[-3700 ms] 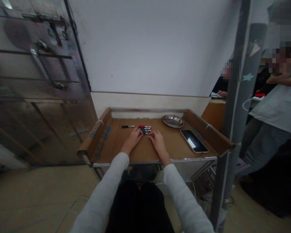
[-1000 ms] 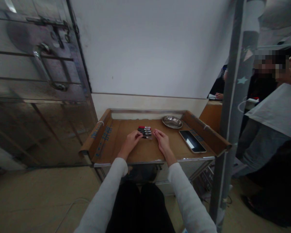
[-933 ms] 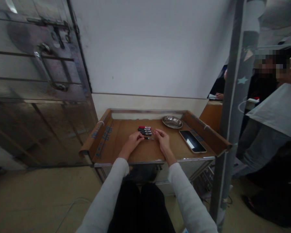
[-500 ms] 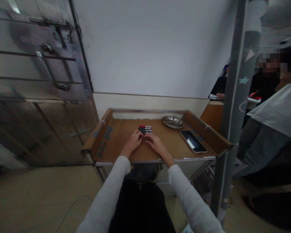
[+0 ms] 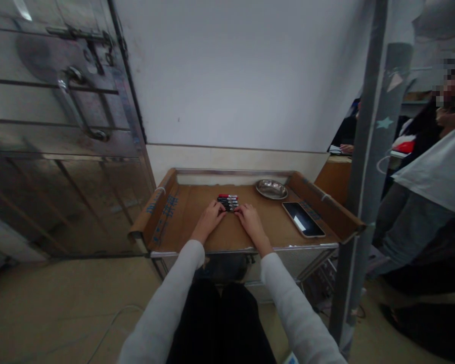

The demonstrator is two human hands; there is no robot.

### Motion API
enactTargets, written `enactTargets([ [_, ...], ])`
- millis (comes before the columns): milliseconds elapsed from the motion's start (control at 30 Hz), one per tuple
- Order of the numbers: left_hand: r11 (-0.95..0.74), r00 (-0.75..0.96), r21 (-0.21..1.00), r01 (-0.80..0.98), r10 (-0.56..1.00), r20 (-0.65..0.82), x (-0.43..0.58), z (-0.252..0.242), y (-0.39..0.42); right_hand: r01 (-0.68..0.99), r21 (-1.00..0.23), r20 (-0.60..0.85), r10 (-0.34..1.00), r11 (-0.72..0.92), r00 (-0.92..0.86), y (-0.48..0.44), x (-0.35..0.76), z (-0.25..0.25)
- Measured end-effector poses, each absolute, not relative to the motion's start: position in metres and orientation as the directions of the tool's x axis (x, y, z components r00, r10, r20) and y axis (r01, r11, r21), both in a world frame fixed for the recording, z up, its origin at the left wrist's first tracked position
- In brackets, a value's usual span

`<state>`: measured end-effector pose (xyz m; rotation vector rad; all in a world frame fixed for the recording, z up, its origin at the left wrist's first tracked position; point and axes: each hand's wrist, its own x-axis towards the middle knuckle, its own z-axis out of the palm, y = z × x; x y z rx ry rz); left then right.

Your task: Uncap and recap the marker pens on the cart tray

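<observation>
Several pens (image 5: 227, 200) lie side by side in a small stack of rows on the cardboard-lined tray top (image 5: 197, 202). The farthest one is red; the others look black with pale markings. My left hand (image 5: 211, 218) has its fingers closed at the left end of the nearest black pen (image 5: 230, 209). At that pen's right end, my right hand (image 5: 249, 220) pinches with thumb and fingers. The fingertips hide both ends of the pen, which lies level against the row.
A round metal dish (image 5: 272, 189) sits at the back right, with a phone (image 5: 303, 219) in front of it. Cardboard side walls (image 5: 326, 207) flank the top. A grey post (image 5: 367, 151) stands to the right, and a person (image 5: 436, 167) is beyond it. A metal door (image 5: 60, 192) is at left.
My right hand has moved right, away from my left hand, to the pen's other end. The nearest black pen now shows between both hands. The person at right has shifted slightly.
</observation>
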<state>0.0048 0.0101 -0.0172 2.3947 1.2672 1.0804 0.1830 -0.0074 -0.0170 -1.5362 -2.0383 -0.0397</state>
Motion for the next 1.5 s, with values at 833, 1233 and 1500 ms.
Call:
enactTargets([
  [833,-0.012,-0.136,0.281,0.96,0.853,0.504,0.003,-0.018,0.005,0.972,-0.209,0.485,0.852,-0.105,0.197,-0.005,0.183,-0.028],
  [1233,-0.003,-0.117,0.24,0.971,0.866,0.487,0.003,-0.015,0.004,0.968,-0.23,0.454,0.869,-0.1,0.197,-0.009,0.18,-0.021],
  [1500,-0.148,-0.063,0.356,0.923,0.854,0.516,0.003,-0.011,-0.002,0.97,-0.232,0.462,0.869,-0.075,0.178,-0.014,0.176,-0.013],
])
